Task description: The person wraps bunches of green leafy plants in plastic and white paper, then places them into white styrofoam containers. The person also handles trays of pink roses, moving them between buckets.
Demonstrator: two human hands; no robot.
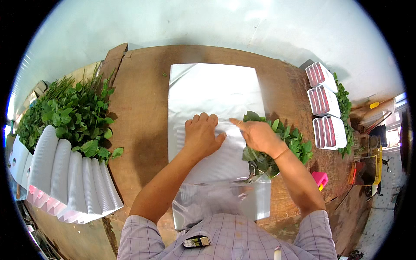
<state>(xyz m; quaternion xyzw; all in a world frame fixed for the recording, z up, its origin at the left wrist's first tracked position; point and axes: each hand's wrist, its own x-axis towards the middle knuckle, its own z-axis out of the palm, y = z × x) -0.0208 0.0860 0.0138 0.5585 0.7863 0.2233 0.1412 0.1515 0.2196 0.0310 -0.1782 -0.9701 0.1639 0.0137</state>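
A stack of white sheets lies on the wooden table before me, with a white corrugated wrap over its lower part. My left hand presses flat on the upper part of the corrugated wrap, thumb spread. My right hand is at the wrap's right upper edge, index finger pointing left; whether it grips anything is unclear. Beside and below it lie green leafy stems, partly under clear plastic film. More clear film lies at the near edge, against the checked shirt.
Leafy stems are heaped at left above several white corrugated-wrapped bundles with pink ends. At right stand three white-wrapped bundles with red contents. A pink tape dispenser or similar object lies near my right forearm. A wall borders the table's far side.
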